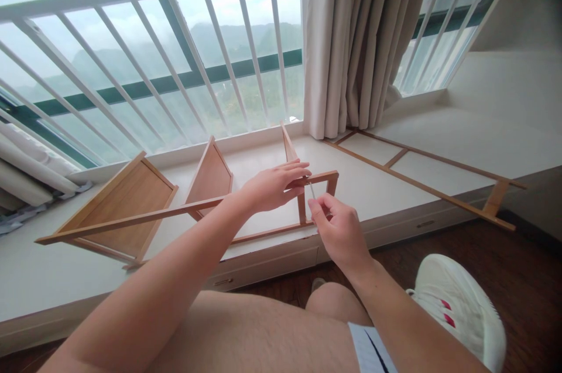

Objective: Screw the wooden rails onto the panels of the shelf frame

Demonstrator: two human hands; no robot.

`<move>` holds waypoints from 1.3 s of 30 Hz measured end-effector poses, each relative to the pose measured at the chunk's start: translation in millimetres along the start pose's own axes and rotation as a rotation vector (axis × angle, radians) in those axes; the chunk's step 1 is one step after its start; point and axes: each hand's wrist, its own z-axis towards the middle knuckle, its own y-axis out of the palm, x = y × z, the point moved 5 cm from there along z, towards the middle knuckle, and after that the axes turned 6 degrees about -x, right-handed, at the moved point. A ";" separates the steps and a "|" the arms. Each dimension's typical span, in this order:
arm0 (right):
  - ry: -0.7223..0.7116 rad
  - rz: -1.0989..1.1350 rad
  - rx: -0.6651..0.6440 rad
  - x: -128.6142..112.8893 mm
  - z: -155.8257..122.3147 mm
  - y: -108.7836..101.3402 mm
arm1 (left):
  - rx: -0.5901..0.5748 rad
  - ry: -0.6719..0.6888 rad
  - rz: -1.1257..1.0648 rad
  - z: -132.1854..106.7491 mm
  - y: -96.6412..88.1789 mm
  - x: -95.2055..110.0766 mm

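Note:
A bamboo shelf frame (132, 218) lies on its side on the pale window seat (386, 182), its panels tilted up. My left hand (272, 185) rests on the frame's top rail near its right end, fingers closed over the wood. Just to the right, my right hand (336, 223) pinches a thin metal tool, likely a hex key (312, 190), whose tip points up at the rail's corner joint (331, 177).
A second ladder-like wooden side frame (421, 177) lies flat on the seat to the right. Beige curtains (351, 39) hang behind, with a white window railing (153, 68) at left. My bare knees and a white sneaker (456, 303) are over the dark wood floor.

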 end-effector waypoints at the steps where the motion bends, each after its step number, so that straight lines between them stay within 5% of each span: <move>1: -0.012 -0.021 0.002 -1.1 -0.2 0.0 | 0.000 -0.004 0.003 0.0 0.1 -0.2; 26: -0.062 -0.161 -0.027 1.1 4.2 3.4 | -0.002 -0.029 -0.007 -2.5 1.1 -0.3; 39: -0.119 -0.514 0.029 -8.7 7.0 1.2 | -0.004 -0.026 0.018 -2.3 0.5 0.7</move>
